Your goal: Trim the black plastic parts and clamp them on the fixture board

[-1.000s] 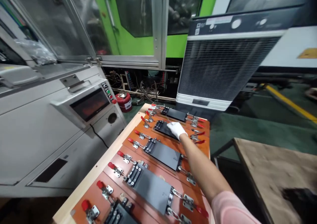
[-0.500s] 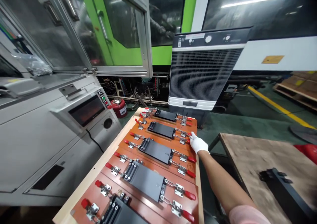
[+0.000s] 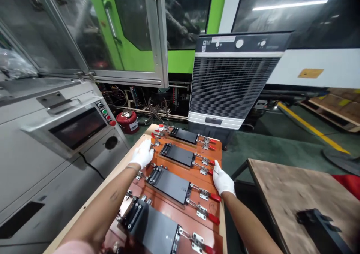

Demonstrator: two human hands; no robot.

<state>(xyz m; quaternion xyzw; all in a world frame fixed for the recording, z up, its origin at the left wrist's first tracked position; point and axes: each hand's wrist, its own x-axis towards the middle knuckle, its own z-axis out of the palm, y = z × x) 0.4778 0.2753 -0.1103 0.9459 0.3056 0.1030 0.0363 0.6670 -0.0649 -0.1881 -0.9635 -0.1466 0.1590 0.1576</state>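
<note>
Landmark: the dark flat plate (image 3: 178, 155) between the two hands, second from the far end of a row, lying flat on the orange boards (image 3: 188, 174) of a wood-edged counter (image 3: 87, 205).

Left hand (image 3: 143, 154), white-gloved: just left of the landmark plate, palm down, fingers pointing away from the wearer, close by a toggle clamp (image 3: 156, 143) whose red handle stands raised. Fingertips unclear; cannot tell whether they grip anything.

Right hand (image 3: 223, 179), white-gloved: right of the landmark plate, fingers partly bent, tips at the red ends of the pair of metal clamps (image 3: 206, 161) there. Grip or mere touch, cannot tell. Those clamps reach to the plate's right end; black fittings line its left end.

Beyond the landmark plate: a similar far plate (image 3: 184, 135), clamps at both ends. Nearer the wearer: a third plate (image 3: 168, 184), then a larger-looking near plate (image 3: 153, 227), its left clamps partly covered by the left forearm.

Farther out from the landmark plate: air cooler (image 3: 225, 89) behind; red bucket (image 3: 128, 122) behind and left; control screen (image 3: 78, 128) well left; brown side counter (image 3: 281, 186) well right, bearing a dark part (image 3: 326, 227), cut by the frame edge.
</note>
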